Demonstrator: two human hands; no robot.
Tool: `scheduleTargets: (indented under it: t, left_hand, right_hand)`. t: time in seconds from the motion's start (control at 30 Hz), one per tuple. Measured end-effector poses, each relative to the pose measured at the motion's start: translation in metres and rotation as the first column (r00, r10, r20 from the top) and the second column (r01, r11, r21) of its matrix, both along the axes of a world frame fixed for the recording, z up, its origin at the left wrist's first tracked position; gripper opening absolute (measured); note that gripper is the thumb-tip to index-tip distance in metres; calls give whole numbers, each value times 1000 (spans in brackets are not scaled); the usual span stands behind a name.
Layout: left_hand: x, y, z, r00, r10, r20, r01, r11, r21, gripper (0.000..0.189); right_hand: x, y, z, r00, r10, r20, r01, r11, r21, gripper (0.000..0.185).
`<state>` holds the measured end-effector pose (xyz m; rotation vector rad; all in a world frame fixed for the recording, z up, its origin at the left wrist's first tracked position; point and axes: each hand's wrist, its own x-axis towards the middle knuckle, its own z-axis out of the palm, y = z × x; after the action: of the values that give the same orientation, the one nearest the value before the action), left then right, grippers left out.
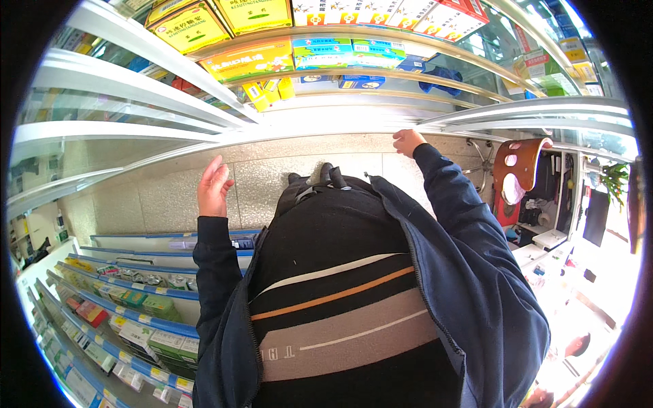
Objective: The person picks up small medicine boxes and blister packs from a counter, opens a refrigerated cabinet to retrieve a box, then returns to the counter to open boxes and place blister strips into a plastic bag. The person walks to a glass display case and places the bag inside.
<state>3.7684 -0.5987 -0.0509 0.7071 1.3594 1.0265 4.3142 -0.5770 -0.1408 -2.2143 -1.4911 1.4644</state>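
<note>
My left hand [213,188] is raised over the tiled floor, fingers partly extended, and nothing shows in it. Beyond it runs the white frame of a glass door [127,133]. My right hand [408,142] has curled fingers and is close to the white lower edge of a glass-fronted cabinet [336,125]; whether it touches that edge cannot be told. Inside the cabinet, yellow cartons [189,26] and red-and-white cartons [347,13] fill one shelf. Another shelf bears an orange carton [250,60] and blue-green cartons [322,53]. Smaller yellow boxes [269,93] and a blue box [361,81] are lower down.
Shelving with blue edge strips [143,319] runs along my left side, holding several boxes and packets. A brown chair [515,163] on a metal base stands to the right. White drawers [550,238] are behind it. Another person [579,344] is partly visible at lower right.
</note>
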Motion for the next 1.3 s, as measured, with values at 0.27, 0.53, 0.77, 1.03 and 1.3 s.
scheduleTargets:
  t: [0.27, 0.53, 0.77, 1.03, 1.3]
  left_hand:
    - [34, -3, -32, 982, 89, 166, -90, 996, 2, 43]
    - [35, 0, -63, 959, 152, 240, -155, 988, -7, 45]
    - [12, 1, -59, 968, 113, 224, -105, 993, -51, 42]
    - [-14, -4, -50, 982, 110, 154, -100, 992, -73, 37]
    - [-12, -19, -54, 992, 117, 57, -110, 988, -108, 38]
  right_hand:
    - [64, -6, 12, 987, 92, 134, -96, 995, 28, 31]
    - [41, 21, 59, 976, 147, 159, -154, 988, 33, 32]
    - [-32, 43, 76, 964, 246, 102, -261, 947, 185, 35]
    - [-54, 35, 56, 937, 325, 125, -345, 917, 199, 35]
    - [-23, 9, 8, 984, 175, 41, -178, 981, 81, 33]
